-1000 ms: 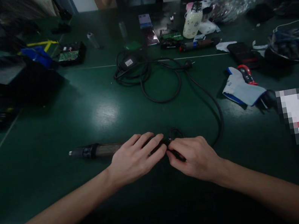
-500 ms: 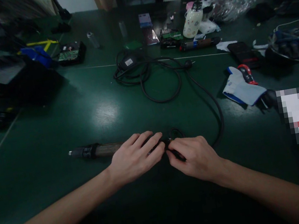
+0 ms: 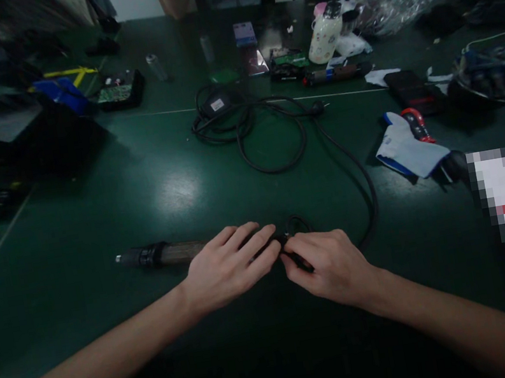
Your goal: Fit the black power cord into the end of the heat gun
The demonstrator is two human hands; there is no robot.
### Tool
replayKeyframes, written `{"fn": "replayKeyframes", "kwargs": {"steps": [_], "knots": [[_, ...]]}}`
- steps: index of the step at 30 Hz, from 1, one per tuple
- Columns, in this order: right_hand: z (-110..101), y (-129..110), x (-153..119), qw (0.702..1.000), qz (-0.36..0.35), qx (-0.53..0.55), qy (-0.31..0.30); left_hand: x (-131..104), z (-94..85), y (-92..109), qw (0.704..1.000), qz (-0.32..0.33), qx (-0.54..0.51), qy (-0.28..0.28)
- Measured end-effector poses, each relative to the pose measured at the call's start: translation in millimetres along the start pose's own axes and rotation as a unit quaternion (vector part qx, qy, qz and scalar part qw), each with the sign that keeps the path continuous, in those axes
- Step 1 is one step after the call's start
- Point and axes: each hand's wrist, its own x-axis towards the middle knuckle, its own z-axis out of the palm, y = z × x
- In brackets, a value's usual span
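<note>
A dark electric screwdriver (image 3: 173,253) lies on the green table (image 3: 113,199), its metal tip pointing left. My left hand (image 3: 233,261) is wrapped over its right part and hides it. At the tool's right end, my right hand (image 3: 330,261) pinches the black cable's end, fingertips almost touching those of my left hand. The exact joint between tool and cable is hidden by the fingers. From there the black cable (image 3: 372,188) curves up to a loose coil with an adapter and a plug.
Beyond the coil are a circuit board (image 3: 289,58), a second screwdriver (image 3: 337,74) and a pale bottle (image 3: 326,35). On the right lie a white-blue glove (image 3: 407,147) and a black bowl (image 3: 478,90). A black tray (image 3: 5,133) stands left. People are across the table.
Both of my hands and the tool have hardly moved. Across the table, a person's hand has shifted, and a dark cord now hangs below it.
</note>
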Motion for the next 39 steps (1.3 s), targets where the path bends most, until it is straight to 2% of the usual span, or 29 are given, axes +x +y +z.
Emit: {"fn": "replayKeyframes", "kwargs": {"steps": [11,34,39], "knots": [[-0.9,-0.7,0.2,1.000,0.004,0.003,0.000,-1.3,3.6,-0.4,1.000,-0.006,0.001,0.007],[-0.1,-0.7,0.4,1.000,-0.010,-0.011,0.017,-2.2,2.4,-1.7,0.999,0.029,0.012,0.038],[-0.7,-0.9,0.5,1.000,-0.007,-0.014,0.016,0.0,1.3,-0.2,0.999,0.010,0.010,0.035]]}}
